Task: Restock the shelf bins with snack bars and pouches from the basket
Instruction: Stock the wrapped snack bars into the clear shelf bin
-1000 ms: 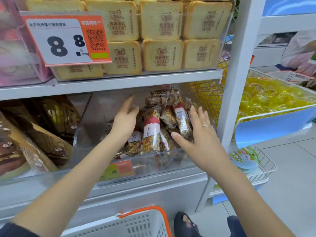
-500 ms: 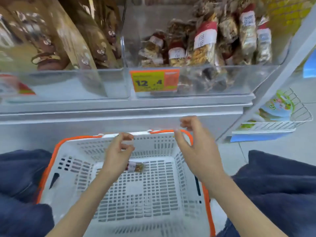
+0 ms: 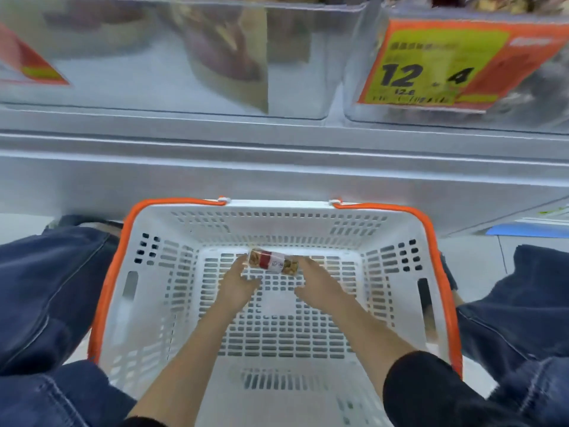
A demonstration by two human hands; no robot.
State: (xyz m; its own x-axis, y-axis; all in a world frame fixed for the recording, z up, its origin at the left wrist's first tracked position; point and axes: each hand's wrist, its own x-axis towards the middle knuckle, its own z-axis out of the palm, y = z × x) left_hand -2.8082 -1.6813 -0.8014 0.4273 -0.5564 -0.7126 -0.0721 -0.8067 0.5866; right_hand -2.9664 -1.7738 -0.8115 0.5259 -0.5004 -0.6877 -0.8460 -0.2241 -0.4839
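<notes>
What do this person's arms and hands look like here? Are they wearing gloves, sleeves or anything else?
No gloves: the left hand and right hand are bare, as are both forearms. The right arm's dark black sleeve is pushed up towards the elbow; only a sliver of dark sleeve shows on the left arm at the bottom edge. The picture is too blurred to show any ring or watch.

Both hands drop from the rim into the basket (image 3: 400,241) — left hand (image 3: 237,283) and right hand (image 3: 320,282) now meet the snack bar (image 3: 272,262), touching its ends.

White perforated plastic basket (image 3: 147,303), glossy clear-wrap snack bar (image 3: 273,262), denim legs (image 3: 46,303)
</notes>
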